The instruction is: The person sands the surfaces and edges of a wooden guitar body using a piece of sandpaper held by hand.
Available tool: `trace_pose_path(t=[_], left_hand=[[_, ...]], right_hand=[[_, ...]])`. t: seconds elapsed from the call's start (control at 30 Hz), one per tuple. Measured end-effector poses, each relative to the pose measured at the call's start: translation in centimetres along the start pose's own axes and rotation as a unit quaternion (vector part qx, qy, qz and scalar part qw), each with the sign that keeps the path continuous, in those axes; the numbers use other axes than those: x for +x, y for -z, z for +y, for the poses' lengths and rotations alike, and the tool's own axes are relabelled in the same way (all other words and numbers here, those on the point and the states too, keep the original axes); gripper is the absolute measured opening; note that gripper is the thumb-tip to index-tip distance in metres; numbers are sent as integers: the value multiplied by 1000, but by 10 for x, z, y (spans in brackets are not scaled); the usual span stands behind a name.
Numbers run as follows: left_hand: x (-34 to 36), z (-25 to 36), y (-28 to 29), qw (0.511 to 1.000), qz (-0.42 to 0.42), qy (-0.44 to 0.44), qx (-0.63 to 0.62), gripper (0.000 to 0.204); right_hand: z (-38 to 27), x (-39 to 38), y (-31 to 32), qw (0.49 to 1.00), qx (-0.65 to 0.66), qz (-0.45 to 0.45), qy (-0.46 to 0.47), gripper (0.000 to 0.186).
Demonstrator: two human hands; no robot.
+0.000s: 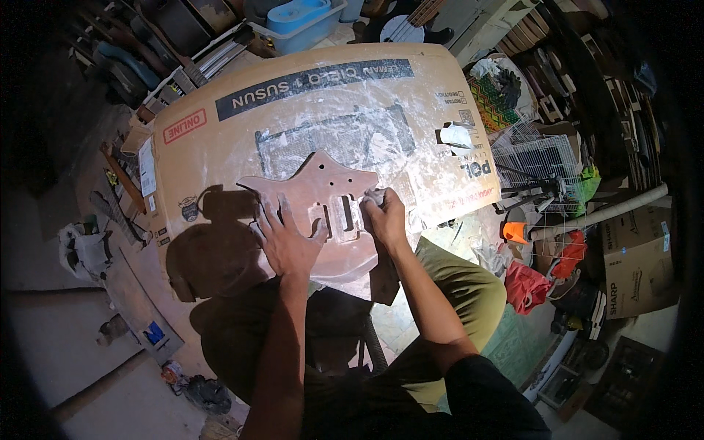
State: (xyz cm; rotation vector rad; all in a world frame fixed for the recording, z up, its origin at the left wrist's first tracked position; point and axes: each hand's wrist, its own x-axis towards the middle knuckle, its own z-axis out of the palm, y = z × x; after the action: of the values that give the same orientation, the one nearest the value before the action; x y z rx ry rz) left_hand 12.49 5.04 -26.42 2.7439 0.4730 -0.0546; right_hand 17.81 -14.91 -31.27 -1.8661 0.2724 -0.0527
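A bare reddish-brown electric guitar body (317, 182) with pickup cutouts and small drilled holes lies flat, dusted with pale powder. My left hand (287, 240) rests on its left part, fingers spread and thumb out towards the cutouts. At the body's right edge, my right hand (387, 218) is closed, pinching a small greyish folded piece (375, 196) that looks like sandpaper. The fingers partly cover this piece. Under the guitar body is a cardboard sheet (220, 150), streaked with white dust.
A crumpled white piece (457, 136) lies on the cardboard's right side. Beyond the far edge stand a blue tub (297, 33) and a stringed instrument (405, 31). To the right are a wire cage (539, 158), a long pale pole (601, 211), red cloth (526, 287) and a cardboard box (638, 260).
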Motion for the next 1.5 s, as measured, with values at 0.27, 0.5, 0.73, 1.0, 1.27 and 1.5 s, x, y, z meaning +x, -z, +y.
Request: trace_pose_path(t=[0.27, 0.5, 0.73, 1.0, 1.27, 1.5], left_hand=[[-2, -1, -12, 1000, 17, -6, 19, 96], [-1, -2, -13, 999, 41, -14, 20, 99], [-1, -3, -6, 999, 30, -16, 20, 96], [-1, -3, -4, 999, 19, -3, 28, 100], [0, -1, -2, 1000, 8, 4, 20, 101], [0, 0, -4, 999, -18, 8, 36, 105]], right_hand=[[11, 0, 24, 983, -94, -150, -42, 18], [9, 12, 26, 997, -43, -5, -61, 23], [6, -7, 4, 971, -223, -57, 63, 17], [-23, -11, 7, 968, -232, -94, 30, 21], [-3, -10, 3, 980, -192, -41, 32, 25], [6, -5, 1, 979, -188, -10, 72, 23]])
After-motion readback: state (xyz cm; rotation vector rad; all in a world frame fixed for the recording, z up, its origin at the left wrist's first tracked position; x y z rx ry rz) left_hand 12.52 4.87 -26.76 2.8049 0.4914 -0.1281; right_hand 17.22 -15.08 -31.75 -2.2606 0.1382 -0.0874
